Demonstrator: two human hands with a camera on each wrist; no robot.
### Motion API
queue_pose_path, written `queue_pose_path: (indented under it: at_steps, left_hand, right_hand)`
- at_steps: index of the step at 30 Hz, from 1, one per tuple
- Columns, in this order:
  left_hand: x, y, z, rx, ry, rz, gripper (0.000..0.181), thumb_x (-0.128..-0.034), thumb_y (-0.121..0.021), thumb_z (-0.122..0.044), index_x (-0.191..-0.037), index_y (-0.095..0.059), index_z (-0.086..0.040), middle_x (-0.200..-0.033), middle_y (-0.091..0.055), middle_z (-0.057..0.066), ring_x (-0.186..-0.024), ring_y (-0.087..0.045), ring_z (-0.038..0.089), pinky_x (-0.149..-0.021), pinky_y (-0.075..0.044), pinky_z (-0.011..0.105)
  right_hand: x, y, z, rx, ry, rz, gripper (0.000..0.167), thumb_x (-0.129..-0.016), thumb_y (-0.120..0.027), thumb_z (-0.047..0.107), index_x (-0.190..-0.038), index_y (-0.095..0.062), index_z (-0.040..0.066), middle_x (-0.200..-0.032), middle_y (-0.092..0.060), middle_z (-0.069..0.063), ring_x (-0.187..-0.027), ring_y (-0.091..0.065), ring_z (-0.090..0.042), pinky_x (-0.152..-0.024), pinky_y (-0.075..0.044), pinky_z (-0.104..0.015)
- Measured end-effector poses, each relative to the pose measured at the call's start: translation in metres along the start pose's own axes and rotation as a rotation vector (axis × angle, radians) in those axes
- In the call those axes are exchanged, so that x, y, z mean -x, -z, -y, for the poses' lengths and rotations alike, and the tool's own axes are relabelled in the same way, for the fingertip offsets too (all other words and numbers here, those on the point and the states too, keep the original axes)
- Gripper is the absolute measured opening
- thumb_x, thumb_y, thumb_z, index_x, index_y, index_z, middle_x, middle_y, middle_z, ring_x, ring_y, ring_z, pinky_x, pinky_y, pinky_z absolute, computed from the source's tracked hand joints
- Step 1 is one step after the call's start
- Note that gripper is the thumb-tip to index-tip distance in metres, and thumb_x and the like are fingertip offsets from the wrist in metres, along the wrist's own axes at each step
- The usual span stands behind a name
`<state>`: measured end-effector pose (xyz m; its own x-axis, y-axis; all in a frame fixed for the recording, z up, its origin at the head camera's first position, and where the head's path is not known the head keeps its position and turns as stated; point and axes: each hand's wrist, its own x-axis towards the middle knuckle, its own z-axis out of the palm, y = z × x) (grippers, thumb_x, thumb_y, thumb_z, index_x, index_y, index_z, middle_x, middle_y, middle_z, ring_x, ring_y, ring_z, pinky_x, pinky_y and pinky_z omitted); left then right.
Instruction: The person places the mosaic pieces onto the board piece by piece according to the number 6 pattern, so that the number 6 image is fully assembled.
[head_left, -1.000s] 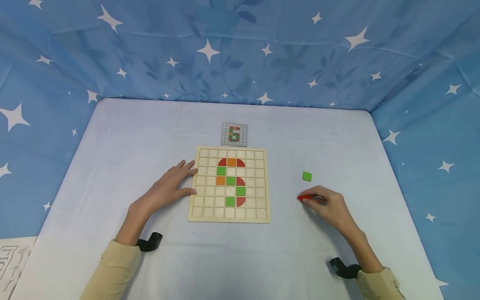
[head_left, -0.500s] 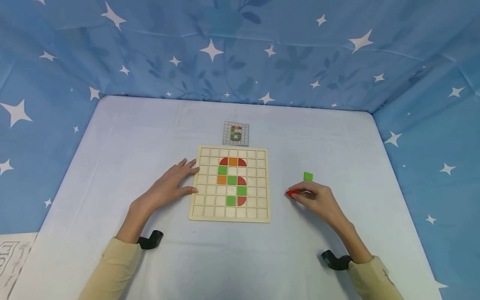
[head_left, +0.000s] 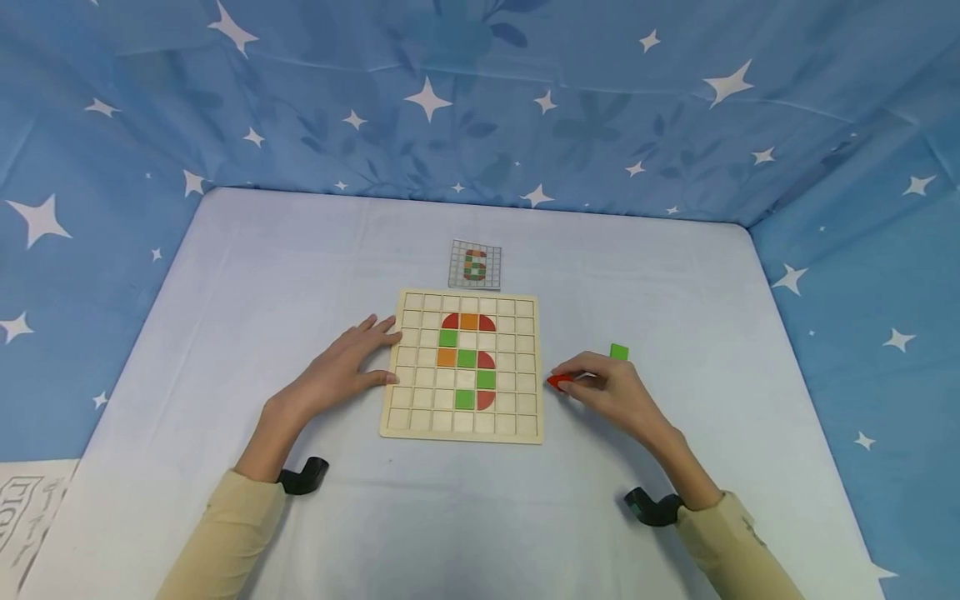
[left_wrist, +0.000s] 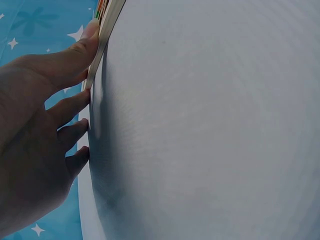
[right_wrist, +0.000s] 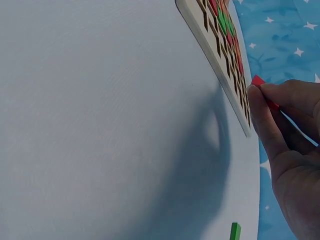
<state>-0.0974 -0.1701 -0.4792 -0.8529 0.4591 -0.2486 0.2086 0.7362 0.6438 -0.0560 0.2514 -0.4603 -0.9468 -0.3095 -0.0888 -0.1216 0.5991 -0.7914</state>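
A pale wooden grid board [head_left: 412,423] lies mid-table, with green and orange squares and red rounded tiles set in its cells. At its left edge rests my left hand [head_left: 337,367], thumb and fingertips touching the rim with the fingers spread; the left wrist view shows the same contact. My right hand [head_left: 611,396] pinches a red tile [head_left: 558,382] between thumb and fingers, just off the board's right edge. In the right wrist view a corner of that red tile [right_wrist: 257,81] pokes out past the fingertips. The fingers hide the rest of its outline.
Behind the right hand a loose green square tile [head_left: 618,352] lies on the white table, partly covered. Above the board sits a small printed pattern card [head_left: 475,265]. Blue star-patterned cloth [head_left: 480,100] surrounds the table at the back and sides.
The right hand has moved left with the red tile, from near the green tile to beside the board. My left hand stays at the board's left edge.
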Motion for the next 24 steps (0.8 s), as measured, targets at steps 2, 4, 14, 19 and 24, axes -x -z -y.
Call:
queue_pose_path:
  at_steps: [2,4,14,19,24]
  left_hand:
    - [0.000,0.000,0.000,-0.001,-0.002,0.001,0.070,-0.0939,-0.076,-0.034,-0.154,-0.048,-0.011,-0.172,-0.024,0.004,-0.161,-0.009,0.031,-0.131,-0.011,0.054]
    - [0.000,0.000,0.000,-0.001,-0.002,0.001,0.070,-0.0938,-0.077,-0.034,-0.154,-0.048,-0.011,-0.172,-0.024,0.004,-0.161,-0.009,0.031,-0.131,-0.011,0.054]
    - [0.000,0.000,0.001,0.001,-0.003,0.004,0.071,-0.0937,-0.077,-0.034,-0.154,-0.048,-0.011,-0.172,-0.024,0.004,-0.161,-0.009,0.031,-0.131,-0.010,0.053]
    - [0.000,0.000,0.002,0.009,-0.002,0.005,0.071,-0.0936,-0.077,-0.034,-0.155,-0.047,-0.012,-0.172,-0.024,0.003,-0.161,-0.009,0.030,-0.131,-0.010,0.054]
    - [0.000,-0.001,0.002,0.010,-0.006,0.004,0.071,-0.0938,-0.077,-0.034,-0.155,-0.047,-0.012,-0.172,-0.023,0.003,-0.161,-0.009,0.030,-0.131,-0.010,0.054]
  right_hand:
    - [-0.002,-0.001,0.002,-0.008,-0.010,0.011,0.024,-0.089,-0.075,-0.002,-0.109,-0.079,0.011,-0.110,-0.076,-0.003,-0.098,-0.071,-0.018,-0.082,-0.060,-0.017]
    - [-0.003,-0.003,0.005,-0.022,-0.020,0.021,0.023,-0.090,-0.074,-0.001,-0.109,-0.078,0.011,-0.111,-0.075,-0.004,-0.098,-0.071,-0.019,-0.082,-0.060,-0.018]
    - [-0.016,-0.013,0.014,-0.080,-0.016,0.093,0.021,-0.091,-0.077,0.006,-0.110,-0.079,0.015,-0.111,-0.075,-0.001,-0.096,-0.071,-0.016,-0.083,-0.061,-0.019]
    - [-0.022,-0.018,0.021,-0.095,0.007,0.126,0.021,-0.092,-0.077,0.006,-0.111,-0.078,0.015,-0.111,-0.075,0.000,-0.098,-0.072,-0.015,-0.086,-0.062,-0.022]
    - [-0.028,-0.023,0.025,-0.075,0.043,0.143,0.020,-0.093,-0.076,0.008,-0.111,-0.078,0.016,-0.110,-0.075,0.002,-0.096,-0.071,-0.013,-0.087,-0.061,-0.023]
